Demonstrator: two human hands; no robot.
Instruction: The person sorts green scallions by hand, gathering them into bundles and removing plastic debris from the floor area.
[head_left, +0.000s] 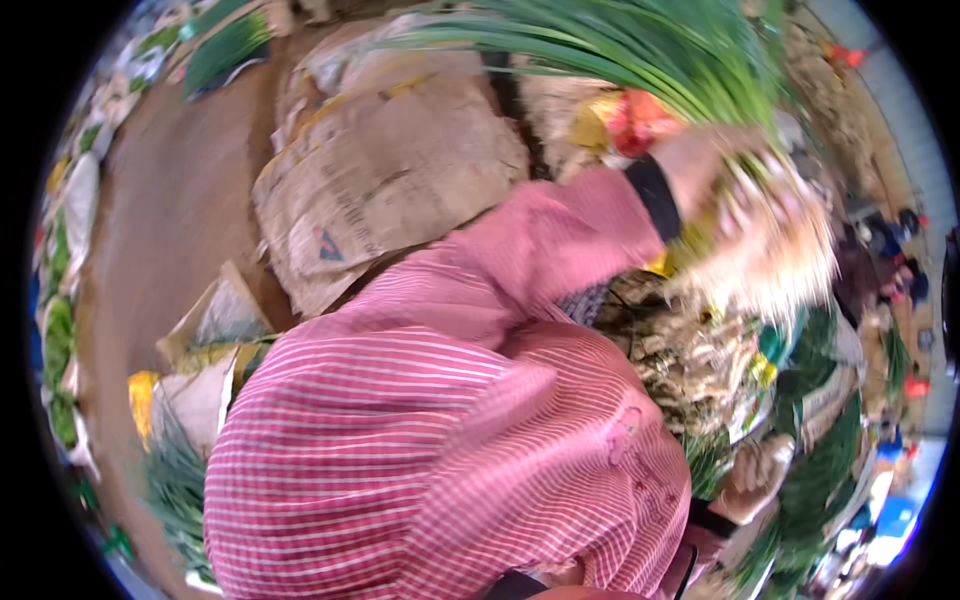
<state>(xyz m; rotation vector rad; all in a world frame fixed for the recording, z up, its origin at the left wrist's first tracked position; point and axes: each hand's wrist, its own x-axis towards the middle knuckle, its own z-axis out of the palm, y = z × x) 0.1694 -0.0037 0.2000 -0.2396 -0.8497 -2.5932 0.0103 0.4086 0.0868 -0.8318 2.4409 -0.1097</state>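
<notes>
My left hand (712, 176), in a pink sleeve with a black cuff, grips a bunch of spring onions (675, 64) near its pale lower end. The long green leaves fan out toward the top of the picture. The fringe of pale roots (787, 262) hangs beyond my fingers, blurred by motion. Below the roots lies a heap of straw-coloured plant stalks or roots (690, 360). My right hand (754, 476), its fingers curled, is beside dark green leafy bundles (817, 457). Whether it holds anything cannot be made out.
A worn woven sack (405, 165) with faded print lies beside my left arm. Red and yellow plastic packaging (637, 124) is behind the left wrist. More greens (172, 487) lie at lower left, and several people (900, 255) are at the right rim.
</notes>
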